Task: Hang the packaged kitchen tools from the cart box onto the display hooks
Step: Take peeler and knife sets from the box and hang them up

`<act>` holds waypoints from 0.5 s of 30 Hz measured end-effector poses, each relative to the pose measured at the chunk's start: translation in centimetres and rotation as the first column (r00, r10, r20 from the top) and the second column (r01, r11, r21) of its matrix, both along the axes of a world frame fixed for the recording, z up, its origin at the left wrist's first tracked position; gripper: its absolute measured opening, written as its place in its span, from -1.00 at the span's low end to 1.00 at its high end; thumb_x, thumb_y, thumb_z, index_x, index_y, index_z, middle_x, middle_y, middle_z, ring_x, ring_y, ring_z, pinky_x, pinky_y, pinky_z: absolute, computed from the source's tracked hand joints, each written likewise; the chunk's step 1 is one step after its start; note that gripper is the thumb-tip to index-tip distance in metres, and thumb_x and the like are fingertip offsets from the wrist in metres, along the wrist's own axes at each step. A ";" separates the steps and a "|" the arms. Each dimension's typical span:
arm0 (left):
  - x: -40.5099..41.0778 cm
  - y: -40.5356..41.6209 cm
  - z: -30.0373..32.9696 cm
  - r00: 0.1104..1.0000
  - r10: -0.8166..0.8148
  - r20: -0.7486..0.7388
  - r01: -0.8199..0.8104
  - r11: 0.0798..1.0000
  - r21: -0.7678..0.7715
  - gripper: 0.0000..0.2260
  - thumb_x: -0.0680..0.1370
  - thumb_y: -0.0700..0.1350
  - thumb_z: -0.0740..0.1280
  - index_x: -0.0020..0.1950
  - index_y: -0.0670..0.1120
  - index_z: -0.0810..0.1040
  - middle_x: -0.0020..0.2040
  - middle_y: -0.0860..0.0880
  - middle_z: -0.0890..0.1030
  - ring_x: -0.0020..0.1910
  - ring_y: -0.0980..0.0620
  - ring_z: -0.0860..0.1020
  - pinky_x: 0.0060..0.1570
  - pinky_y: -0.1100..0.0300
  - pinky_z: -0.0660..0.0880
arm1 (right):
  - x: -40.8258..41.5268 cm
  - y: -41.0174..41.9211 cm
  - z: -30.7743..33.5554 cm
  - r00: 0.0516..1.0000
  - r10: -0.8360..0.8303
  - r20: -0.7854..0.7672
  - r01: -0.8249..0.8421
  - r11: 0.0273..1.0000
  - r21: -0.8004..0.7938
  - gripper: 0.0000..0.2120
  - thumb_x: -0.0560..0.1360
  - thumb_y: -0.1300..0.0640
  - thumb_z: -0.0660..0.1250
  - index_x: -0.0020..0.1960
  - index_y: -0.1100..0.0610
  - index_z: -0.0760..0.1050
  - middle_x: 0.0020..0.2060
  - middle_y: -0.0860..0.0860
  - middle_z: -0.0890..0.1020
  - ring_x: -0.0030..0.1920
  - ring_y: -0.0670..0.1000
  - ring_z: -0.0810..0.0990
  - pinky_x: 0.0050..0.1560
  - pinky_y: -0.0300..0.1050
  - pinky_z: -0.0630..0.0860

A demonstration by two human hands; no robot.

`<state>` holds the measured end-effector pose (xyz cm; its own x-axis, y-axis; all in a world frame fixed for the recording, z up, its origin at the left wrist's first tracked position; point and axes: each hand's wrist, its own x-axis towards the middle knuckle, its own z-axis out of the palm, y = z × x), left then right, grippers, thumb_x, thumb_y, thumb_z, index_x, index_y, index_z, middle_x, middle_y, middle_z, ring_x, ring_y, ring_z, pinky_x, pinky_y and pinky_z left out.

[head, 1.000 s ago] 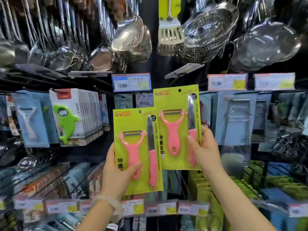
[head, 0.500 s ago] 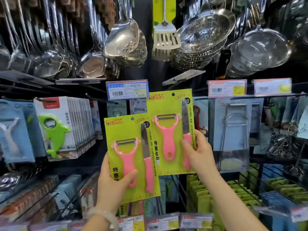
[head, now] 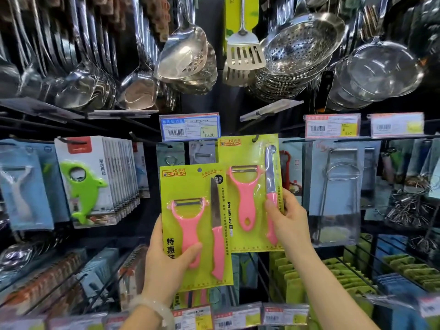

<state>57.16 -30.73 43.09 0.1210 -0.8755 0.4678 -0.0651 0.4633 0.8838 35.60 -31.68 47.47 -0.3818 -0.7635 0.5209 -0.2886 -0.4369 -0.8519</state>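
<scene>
Two lime-green cards, each with a pink peeler and a pink-handled knife, are held up before the display. My left hand [head: 170,263] grips the nearer pack [head: 190,186] from below, thumb on the peeler handle. My right hand [head: 289,220] holds the farther pack [head: 247,151] by its right edge, thumb on the knife handle. That pack's top hole sits at the tip of a black display hook [head: 256,138]. The cart box is out of view.
Steel ladles, a slotted turner [head: 245,53] and colanders [head: 300,46] hang overhead. Boxed green dolphin openers [head: 83,184] hang left, blue-carded wire tools [head: 338,182] right. A price tag [head: 190,126] sits above the packs. Lower hooks hold more packaged goods.
The view has dropped slightly, so the shelves sit lower in frame. My right hand has raised its pack until the hole meets the hook tip. My left hand keeps its pack beside it.
</scene>
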 end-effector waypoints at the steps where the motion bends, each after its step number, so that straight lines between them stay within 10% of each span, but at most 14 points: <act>1: 0.1 -0.1 -0.1 1.000 0.009 -0.005 -0.009 1.000 0.010 -0.09 0.30 -0.14 0.55 0.52 0.12 0.13 0.45 0.10 0.31 0.42 0.11 0.24 0.42 -0.09 0.18 | 0.0 -0.2 -0.2 1.000 -0.017 -0.008 0.017 1.000 0.005 -0.61 0.55 0.06 0.29 0.36 0.03 0.40 0.16 -0.06 0.58 0.17 -0.02 0.55 0.22 0.08 0.49; 4: 0.2 -0.1 -0.2 1.000 0.021 0.009 -0.022 0.999 0.040 -0.06 0.27 -0.10 0.57 0.52 0.15 0.12 0.45 0.09 0.32 0.43 0.04 0.29 0.40 -0.16 0.24 | -0.1 -0.9 0.3 0.997 -0.038 -0.066 0.039 0.999 0.023 -0.64 0.56 0.09 0.26 0.35 0.05 0.40 0.07 -0.03 0.61 -0.11 -0.09 0.56 -0.05 -0.12 0.53; 9: -0.3 -0.1 -0.2 0.999 0.008 0.031 -0.009 0.999 0.040 -0.09 0.32 -0.12 0.54 0.53 0.13 0.10 0.44 0.12 0.32 0.42 0.05 0.29 0.41 -0.09 0.23 | 0.2 -0.7 0.8 0.953 -0.144 -0.267 0.195 0.965 0.177 -0.24 0.53 -0.06 0.28 0.56 0.09 -0.07 0.49 0.10 0.13 0.49 0.11 0.14 0.45 0.11 0.16; 15: -2.0 0.3 -0.6 0.991 -0.031 0.127 0.031 1.000 0.002 -0.21 0.44 -0.17 0.46 0.54 0.05 0.08 0.49 0.11 0.24 0.45 0.13 0.22 0.39 0.15 0.17 | 3.6 3.3 -2.1 0.936 0.231 -0.265 -0.173 0.959 0.226 -0.15 0.42 -0.04 0.43 0.50 -0.18 -0.07 0.18 -0.10 0.47 0.14 -0.16 0.50 0.25 -0.10 0.46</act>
